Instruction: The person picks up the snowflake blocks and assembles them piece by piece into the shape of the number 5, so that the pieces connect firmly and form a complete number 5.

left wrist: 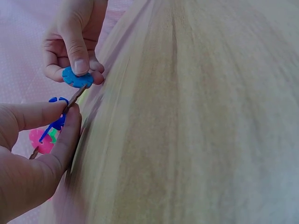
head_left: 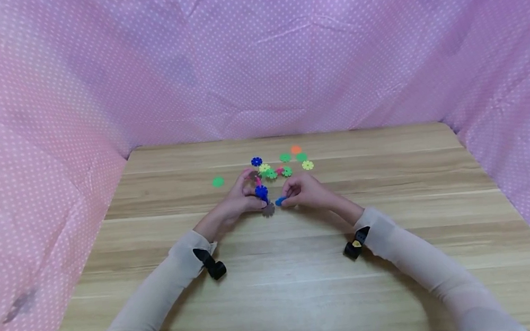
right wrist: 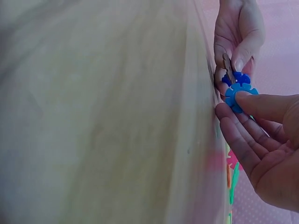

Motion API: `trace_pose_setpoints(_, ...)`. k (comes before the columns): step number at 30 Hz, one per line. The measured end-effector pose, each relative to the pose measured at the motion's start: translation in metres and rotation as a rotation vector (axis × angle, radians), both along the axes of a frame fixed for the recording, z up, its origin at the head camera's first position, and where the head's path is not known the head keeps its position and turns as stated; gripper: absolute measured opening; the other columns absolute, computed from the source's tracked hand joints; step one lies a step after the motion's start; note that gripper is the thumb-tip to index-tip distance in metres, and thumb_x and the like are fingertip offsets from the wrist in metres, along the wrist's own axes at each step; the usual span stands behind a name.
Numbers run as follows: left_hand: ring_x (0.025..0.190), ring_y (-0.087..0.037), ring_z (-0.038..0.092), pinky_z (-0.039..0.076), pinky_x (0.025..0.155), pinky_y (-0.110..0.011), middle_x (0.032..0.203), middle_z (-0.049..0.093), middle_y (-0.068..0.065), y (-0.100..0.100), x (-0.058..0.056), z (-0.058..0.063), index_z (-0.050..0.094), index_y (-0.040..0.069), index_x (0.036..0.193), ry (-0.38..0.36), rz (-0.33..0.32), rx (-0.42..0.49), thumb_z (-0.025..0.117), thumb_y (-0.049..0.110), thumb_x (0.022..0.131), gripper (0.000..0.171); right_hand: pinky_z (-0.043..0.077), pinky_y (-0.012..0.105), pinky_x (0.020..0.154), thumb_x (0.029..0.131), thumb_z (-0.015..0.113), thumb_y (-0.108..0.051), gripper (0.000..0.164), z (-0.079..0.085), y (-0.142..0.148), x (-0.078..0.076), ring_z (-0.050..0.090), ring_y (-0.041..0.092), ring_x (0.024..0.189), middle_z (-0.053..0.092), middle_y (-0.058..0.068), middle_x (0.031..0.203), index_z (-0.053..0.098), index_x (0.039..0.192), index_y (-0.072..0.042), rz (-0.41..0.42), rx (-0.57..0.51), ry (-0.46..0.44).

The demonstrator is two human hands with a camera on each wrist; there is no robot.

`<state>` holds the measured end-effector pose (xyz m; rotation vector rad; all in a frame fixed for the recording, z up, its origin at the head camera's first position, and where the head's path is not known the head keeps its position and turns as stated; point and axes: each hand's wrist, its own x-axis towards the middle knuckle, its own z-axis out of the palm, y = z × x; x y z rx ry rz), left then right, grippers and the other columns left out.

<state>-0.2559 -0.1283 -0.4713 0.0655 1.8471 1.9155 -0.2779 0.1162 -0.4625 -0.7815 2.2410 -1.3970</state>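
Observation:
My left hand (head_left: 236, 203) pinches a brown notched plastic disc (head_left: 268, 210) between thumb and fingers, at the near end of a joined string of such discs. A dark blue disc (head_left: 261, 191) and a pink disc (left wrist: 43, 142) belong to this string. Between the thumb and fingers of my right hand (head_left: 309, 189) is a light blue disc (head_left: 280, 201). In the left wrist view, the brown disc's edge meets the light blue disc's rim; whether they interlock I cannot tell. My left fingers partly hide the string.
Loose discs lie beyond the hands: green (head_left: 218, 181) at left, dark blue (head_left: 256, 161) at the back, orange (head_left: 296, 149) and yellow (head_left: 307, 165) at right. Other green discs (head_left: 287, 171) are near the string. Pink dotted cloth (head_left: 256, 70) surrounds the wooden table (head_left: 286, 291).

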Motion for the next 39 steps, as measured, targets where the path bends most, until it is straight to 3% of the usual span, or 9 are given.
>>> trace_pose_setpoints(14, 0.090, -0.019, 0.067, 0.061, 0.080, -0.029, 0.109, 0.060, -0.015, -0.002, 0.000, -0.001, 0.016, 0.024, 0.161, -0.013, 0.004, 0.028, 0.061, -0.020, 0.086, 0.098, 0.057, 0.019, 0.064, 0.083, 0.077, 0.008, 0.009, 0.003, -0.009, 0.004, 0.068, 0.015, 0.074, 0.074, 0.019, 0.088, 0.070, 0.088, 0.006, 0.006, 0.012, 0.009)
trace_pose_setpoints(24, 0.088, -0.018, 0.068, 0.060, 0.078, -0.027, 0.109, 0.061, -0.014, -0.001, -0.001, 0.000, 0.017, 0.023, 0.160, -0.021, -0.023, 0.007, 0.061, -0.018, 0.087, 0.094, 0.058, 0.020, 0.065, 0.082, 0.079, 0.007, 0.009, 0.000, -0.013, 0.006, 0.066, 0.007, 0.071, 0.074, 0.015, 0.085, 0.072, 0.085, 0.004, 0.006, 0.023, 0.055)
trace_pose_setpoints(32, 0.093, -0.023, 0.070, 0.061, 0.081, -0.030, 0.121, 0.058, -0.020, 0.000, -0.003, 0.001, 0.019, 0.028, 0.157, -0.062, -0.042, -0.007, 0.067, -0.022, 0.081, 0.103, 0.059, 0.020, 0.068, 0.081, 0.080, 0.006, 0.009, 0.001, -0.011, 0.007, 0.067, 0.008, 0.072, 0.074, 0.014, 0.085, 0.073, 0.084, 0.002, -0.019, 0.042, 0.078)
trace_pose_setpoints(39, 0.093, -0.024, 0.072, 0.062, 0.082, -0.031, 0.117, 0.059, -0.019, 0.001, -0.002, -0.001, 0.018, 0.025, 0.159, -0.063, -0.041, 0.020, 0.066, -0.024, 0.081, 0.104, 0.057, 0.021, 0.062, 0.084, 0.079, 0.004, 0.006, 0.000, -0.008, 0.009, 0.068, 0.012, 0.071, 0.076, 0.011, 0.084, 0.074, 0.083, 0.000, -0.003, 0.045, 0.085)
